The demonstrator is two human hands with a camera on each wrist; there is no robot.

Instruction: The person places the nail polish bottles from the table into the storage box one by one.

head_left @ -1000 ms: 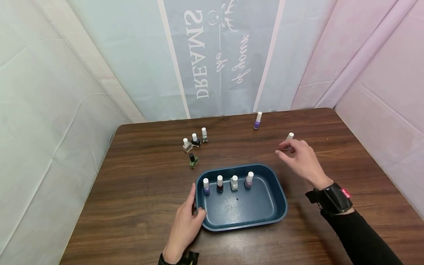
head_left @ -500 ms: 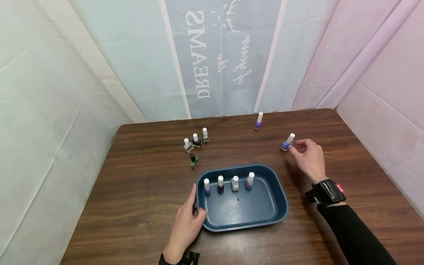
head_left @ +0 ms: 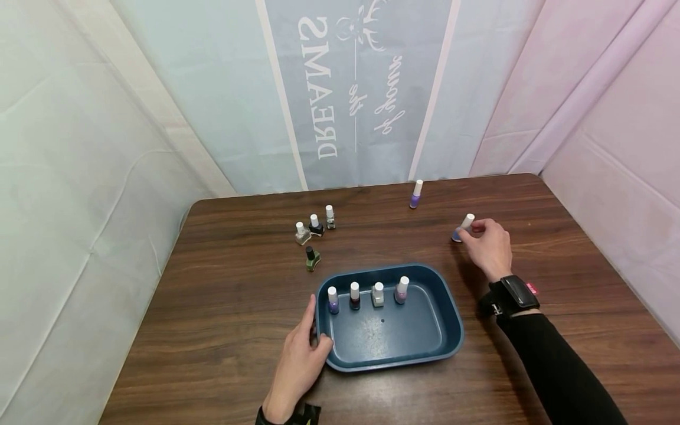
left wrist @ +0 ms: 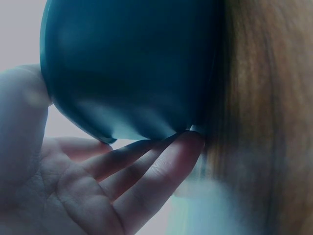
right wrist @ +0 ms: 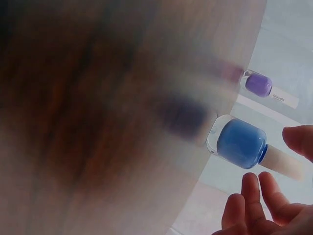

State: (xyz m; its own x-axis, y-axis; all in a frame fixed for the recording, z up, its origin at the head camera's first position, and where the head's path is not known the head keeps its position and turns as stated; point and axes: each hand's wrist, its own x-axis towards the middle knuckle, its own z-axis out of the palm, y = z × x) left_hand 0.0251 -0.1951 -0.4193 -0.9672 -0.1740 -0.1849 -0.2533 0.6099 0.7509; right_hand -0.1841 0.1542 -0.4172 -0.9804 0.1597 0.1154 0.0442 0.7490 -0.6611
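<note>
My left hand [head_left: 298,363] holds the left side of a dark blue tray [head_left: 382,366], thumb at the rim and fingers along the outer wall; the left wrist view shows the fingertips against the tray wall [left wrist: 132,63]. Several nail polish bottles stand in a row along the tray's far side, among them a purple one [head_left: 333,301] and a white one [head_left: 378,295]. At the right, my right hand [head_left: 490,249] surrounds a blue nail polish bottle [right wrist: 242,143] that stands on the table. Thumb and fingers lie on either side of its white cap [right wrist: 281,162], with gaps showing.
A purple nail polish bottle [head_left: 415,196] stands near the table's far edge. Left of centre are a green bottle with a black cap [head_left: 312,260] and several white-capped bottles [head_left: 316,226]. Fabric walls [head_left: 212,106] enclose the wooden table [head_left: 228,295].
My right hand first drew back to the right of the blue nail polish bottle, uncovering it, then came in around its cap. My left hand stays on the tray.
</note>
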